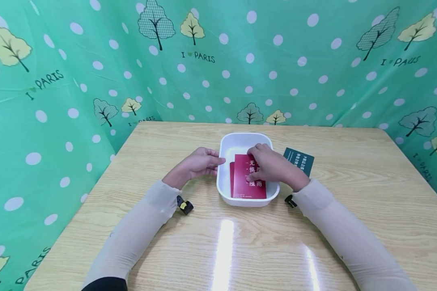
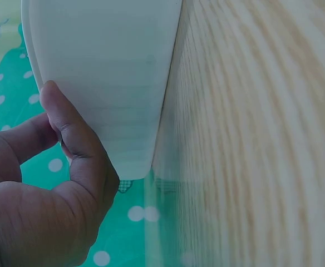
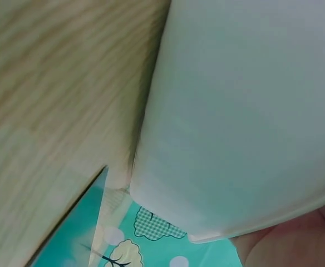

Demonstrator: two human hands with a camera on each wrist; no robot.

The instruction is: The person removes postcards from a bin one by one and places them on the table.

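A white plastic basin (image 1: pixel 223 190) sits on the table. Inside it lies a red card (image 1: pixel 249 190) printed with white characters, partly over another red card (image 1: pixel 232 178). My left hand (image 1: pixel 202 162) pinches the basin's left rim, thumb at the edge and fingers against the outer wall; the left wrist view shows this hand (image 2: pixel 68 167) close up. Reaching over the right rim, my right hand (image 1: pixel 271 163) holds the upper red card, thumb across its face and fingers at its far edge. In the right wrist view the basin wall (image 3: pixel 235 122) hides most of that hand (image 3: pixel 296 242).
To the basin's right, a dark green card (image 1: pixel 299 158) with white characters lies on the wooden table (image 1: pixel 349 169), partly behind my right wrist. A green polka-dot curtain (image 1: pixel 211 81) hangs behind the table and along its left side.
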